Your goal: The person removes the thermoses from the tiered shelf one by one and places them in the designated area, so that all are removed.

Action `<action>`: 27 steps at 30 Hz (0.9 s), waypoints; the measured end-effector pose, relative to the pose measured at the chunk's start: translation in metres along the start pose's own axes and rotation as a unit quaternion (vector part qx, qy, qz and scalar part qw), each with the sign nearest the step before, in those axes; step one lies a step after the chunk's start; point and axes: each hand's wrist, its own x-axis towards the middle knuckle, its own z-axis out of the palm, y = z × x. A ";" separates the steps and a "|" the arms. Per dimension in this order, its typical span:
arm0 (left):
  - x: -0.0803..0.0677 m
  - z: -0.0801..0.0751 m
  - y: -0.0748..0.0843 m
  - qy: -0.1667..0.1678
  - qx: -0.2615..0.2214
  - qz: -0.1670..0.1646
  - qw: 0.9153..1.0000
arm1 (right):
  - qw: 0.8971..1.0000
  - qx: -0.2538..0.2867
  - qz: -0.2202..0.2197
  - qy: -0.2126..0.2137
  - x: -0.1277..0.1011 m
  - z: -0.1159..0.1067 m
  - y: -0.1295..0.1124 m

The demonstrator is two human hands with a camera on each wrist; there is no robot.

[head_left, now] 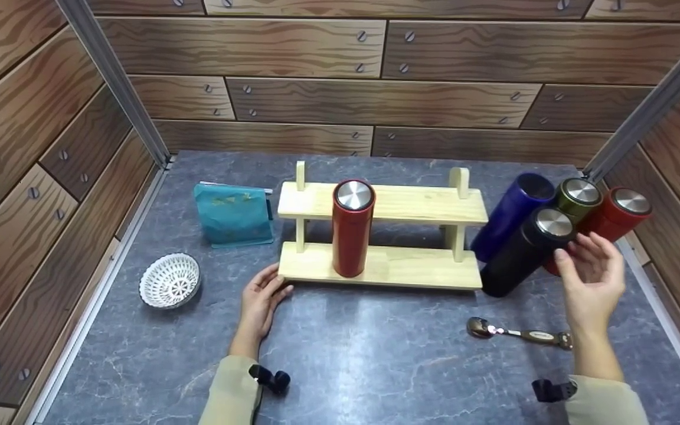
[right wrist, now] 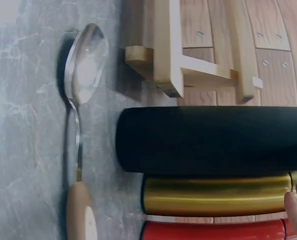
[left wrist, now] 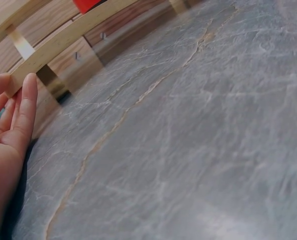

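Observation:
My left hand [head_left: 260, 301] holds the front left corner of a two-tier wooden shelf rack [head_left: 417, 268], thumb and fingers at the lower board's edge in the left wrist view. A red thermos bottle [head_left: 352, 242] stands upright on that lower board. My right hand [head_left: 597, 289] hovers beside the black thermos bottle [head_left: 514, 262], its fingers bent loosely around nothing. Behind the black one are a blue bottle [head_left: 505, 218], a green thermos [head_left: 563, 206] and a second red thermos [head_left: 608, 221]. In the right wrist view, fingertips [right wrist: 293, 205] appear near the green thermos's upper end.
A spoon [head_left: 529, 335] with a brown handle lies on the grey marbled table [head_left: 363, 366], in front of the bottles. Left of the rack stand a teal pouch [head_left: 234, 218] and a white openwork bowl [head_left: 150, 283]. Wood-patterned panels [head_left: 304, 47] enclose the table.

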 end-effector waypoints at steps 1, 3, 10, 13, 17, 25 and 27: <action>0.000 0.000 0.000 0.001 0.001 -0.001 1.000 | 1.000 0.014 -0.008 0.002 0.000 -0.001 -0.002; 0.000 0.000 0.000 0.005 0.003 -0.003 1.000 | 1.000 0.026 -0.016 0.008 0.001 -0.001 -0.007; 0.001 0.001 0.000 0.010 0.016 -0.002 1.000 | 0.998 0.056 -0.032 0.005 -0.006 0.000 -0.023; 0.001 0.001 0.000 0.015 0.015 -0.006 1.000 | 0.997 0.058 -0.044 0.001 -0.010 0.002 -0.028; 0.001 0.001 0.000 0.022 0.020 -0.011 0.999 | 0.996 0.065 -0.056 -0.010 -0.015 0.006 -0.033; 0.001 0.001 -0.001 0.019 0.017 -0.009 1.000 | 0.993 0.096 -0.065 -0.035 -0.026 0.022 -0.037; 0.001 0.001 0.000 0.019 0.014 -0.007 1.000 | 0.992 0.096 -0.062 -0.047 -0.031 0.028 -0.035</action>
